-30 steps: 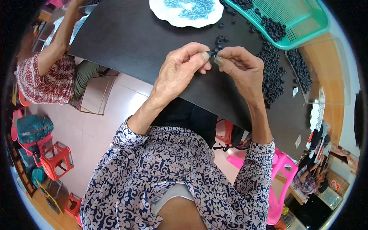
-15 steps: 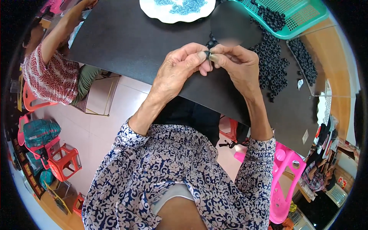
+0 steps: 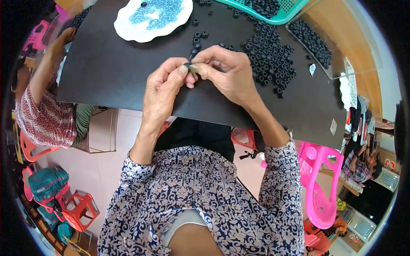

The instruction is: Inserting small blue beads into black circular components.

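In front of my body, over the dark table (image 3: 106,81), both hands meet fingertip to fingertip. My left hand (image 3: 162,87) pinches a small black ring-like piece (image 3: 188,65) between thumb and forefinger. My right hand (image 3: 228,70) is closed against the same piece, thumb and forefinger pressed together at it. Anything finer between those fingertips is too small to make out. Just beyond the hands lie several loose black pieces (image 3: 197,40). A larger pile of black ring-shaped pieces (image 3: 271,53) spreads to the right of my right hand.
A white wavy-edged plate (image 3: 124,27) holds tiny clear-blue bits. At the far right are a green basket (image 3: 294,13) and a clear tray of black pieces (image 3: 309,40). Someone in a red patterned top (image 3: 42,115) sits left. A pink chair (image 3: 320,187) stands right.
The view has shifted, so table, plate and hands sit further left in it. Both hands stay together at the small black piece, and more of the plate shows.
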### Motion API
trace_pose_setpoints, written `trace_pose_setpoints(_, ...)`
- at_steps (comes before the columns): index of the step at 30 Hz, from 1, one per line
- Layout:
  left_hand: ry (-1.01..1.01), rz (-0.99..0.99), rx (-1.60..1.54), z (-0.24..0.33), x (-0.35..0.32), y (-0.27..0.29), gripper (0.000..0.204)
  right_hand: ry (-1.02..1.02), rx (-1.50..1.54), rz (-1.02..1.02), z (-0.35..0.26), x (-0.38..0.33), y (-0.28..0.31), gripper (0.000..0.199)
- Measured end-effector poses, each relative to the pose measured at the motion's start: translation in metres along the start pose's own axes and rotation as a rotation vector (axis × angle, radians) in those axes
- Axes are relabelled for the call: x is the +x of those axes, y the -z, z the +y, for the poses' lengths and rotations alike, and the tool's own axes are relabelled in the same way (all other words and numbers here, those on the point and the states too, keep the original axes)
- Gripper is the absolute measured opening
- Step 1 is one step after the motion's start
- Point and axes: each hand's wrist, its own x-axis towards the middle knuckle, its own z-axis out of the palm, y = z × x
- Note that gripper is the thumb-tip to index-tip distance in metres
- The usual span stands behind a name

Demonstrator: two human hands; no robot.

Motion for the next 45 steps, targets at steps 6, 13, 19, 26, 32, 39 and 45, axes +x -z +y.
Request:
trace_pose_setpoints(6, -0.019, -0.020, 0.033, 0.003, 0.000, -0.001, 0.019, 0.101, -0.591, 0.158, -0.002, 0.011, 0.083, 0.013)
trace_pose_setpoints(13, -0.016, -0.042, 0.062, 0.002, 0.000, -0.001, 0.018, 0.300, -1.146, -0.122, -0.003, 0.030, 0.121, 0.023)
trace_pose_setpoints(19, -0.024, -0.074, 0.137, 0.003, 0.000, 0.002, 0.022, 0.200, -1.234, -0.132, 0.008, 0.035, 0.112, 0.022)
trace_pose_setpoints(26, -0.009, -0.031, 0.090, 0.004, 0.003, -0.001, 0.017, 0.150, -1.206, -0.130, 0.006, 0.039, 0.105, 0.020)
trace_pose_setpoints(32, 0.007, -0.012, 0.121, 0.003, 0.009, -0.001, 0.017, 0.149, -0.857, -0.006, -0.017, 0.033, 0.073, 0.019)
trace_pose_setpoints(39, 0.045, -0.017, 0.095, 0.002, 0.021, -0.013, 0.020, -0.074, -0.308, -0.019, -0.009, 0.016, 0.035, 0.016)
trace_pose_setpoints(45, 0.010, -0.010, 0.062, -0.001, 0.017, -0.004, 0.021, -0.083, 0.029, 0.016, 0.000, 0.010, 0.018, 0.016)
